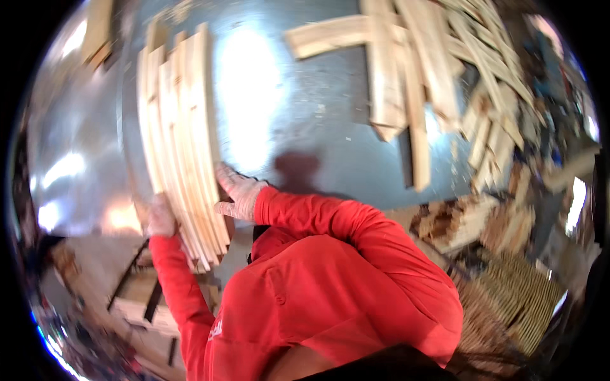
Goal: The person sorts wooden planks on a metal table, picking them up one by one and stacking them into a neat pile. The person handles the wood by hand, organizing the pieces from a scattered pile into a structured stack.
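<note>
A row of long pale wooden slats [184,127] lies side by side on the metal table, left of centre. Their near ends stick out past the table's front edge and are uneven. My left hand [161,216] rests against the left side of the row near that end; it is slightly blurred, but its fingers look extended. Against the right side lies my right hand [240,192], in a pale glove, fingers stretched out and thumb apart. The slats sit between both hands, and neither hand wraps round them.
More boards [387,70] lie crossed at the table's far right, with a loose pile of strips [492,127] beside them. Stacked wood [457,222] stands below the right edge. A block of timber [98,32] is at the far left. Sawdust dots the blue-grey tabletop [318,127].
</note>
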`<state>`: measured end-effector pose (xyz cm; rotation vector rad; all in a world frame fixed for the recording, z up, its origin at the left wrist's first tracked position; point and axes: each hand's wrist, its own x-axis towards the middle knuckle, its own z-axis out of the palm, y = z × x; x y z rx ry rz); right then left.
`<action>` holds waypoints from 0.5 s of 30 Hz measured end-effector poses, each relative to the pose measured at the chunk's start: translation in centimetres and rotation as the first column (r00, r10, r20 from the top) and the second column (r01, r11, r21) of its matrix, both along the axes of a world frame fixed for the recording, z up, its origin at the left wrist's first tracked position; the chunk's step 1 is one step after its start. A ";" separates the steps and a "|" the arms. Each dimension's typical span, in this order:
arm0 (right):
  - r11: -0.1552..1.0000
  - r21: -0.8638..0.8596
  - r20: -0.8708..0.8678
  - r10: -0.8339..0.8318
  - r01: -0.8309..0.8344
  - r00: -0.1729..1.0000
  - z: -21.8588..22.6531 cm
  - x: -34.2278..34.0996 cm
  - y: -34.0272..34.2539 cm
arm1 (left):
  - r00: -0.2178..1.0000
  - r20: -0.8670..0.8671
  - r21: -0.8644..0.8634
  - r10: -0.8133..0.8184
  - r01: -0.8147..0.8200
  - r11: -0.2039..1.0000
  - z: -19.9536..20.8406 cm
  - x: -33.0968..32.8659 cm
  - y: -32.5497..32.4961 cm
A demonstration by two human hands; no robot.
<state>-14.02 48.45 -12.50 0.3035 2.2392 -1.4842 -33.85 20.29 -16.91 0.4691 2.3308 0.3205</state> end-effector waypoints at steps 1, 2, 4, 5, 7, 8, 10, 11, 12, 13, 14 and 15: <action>0.988 0.111 -0.081 0.116 -0.107 0.990 0.9 -0.6 3.6 | 1.000 -0.012 0.005 0.007 -0.007 1.000 -0.5 -0.3 -0.4; 0.948 0.308 -0.197 -0.015 0.076 0.980 0.5 0.1 7.5 | 0.986 -0.071 0.133 0.149 -0.139 0.981 -0.7 -0.7 -0.2; 0.317 0.810 -0.396 -0.326 0.494 0.858 1.1 0.3 17.3 | 0.687 -0.144 0.671 0.712 -0.461 0.580 6.0 2.5 9.7; 0.184 0.847 -0.390 -0.423 0.499 0.818 0.9 0.5 21.8 | 0.812 0.136 0.751 0.567 -0.458 0.476 8.6 3.3 13.0; 0.084 0.899 -0.330 -0.513 0.429 0.792 0.7 1.5 25.0 | 0.967 0.153 0.816 0.201 -0.239 0.526 11.9 4.4 22.5; 0.124 0.922 -0.261 -0.497 0.366 0.828 -1.4 2.0 25.2 | 0.997 -0.060 0.763 0.052 0.012 0.646 12.6 4.9 27.9; 0.211 0.928 -0.194 -0.427 0.306 0.883 -3.0 3.0 26.3 | 0.920 -0.324 0.514 -0.222 0.368 0.775 13.6 3.4 37.9; 0.221 0.936 -0.182 -0.359 0.273 0.915 -3.8 3.8 27.0 | 0.785 -0.533 0.268 -0.315 0.510 0.818 11.6 1.1 41.5; 0.220 0.926 -0.220 -0.344 0.306 0.913 -5.4 5.0 27.9 | 0.604 -0.667 -0.012 -0.437 0.577 0.817 8.7 -1.0 44.6; 0.287 0.878 -0.293 -0.312 0.383 0.904 -4.8 6.6 28.8 | 0.736 -0.492 -0.061 -0.466 0.505 0.861 7.6 -2.0 46.6; 0.291 0.871 -0.304 -0.318 0.397 0.898 -4.9 8.8 30.3 | 0.843 -0.284 -0.119 -0.457 0.442 0.889 6.7 -1.7 48.2; 0.297 0.866 -0.306 -0.323 0.403 0.895 -5.3 11.2 32.2 | 0.765 -0.275 -0.327 -0.583 0.495 0.805 7.1 1.0 50.0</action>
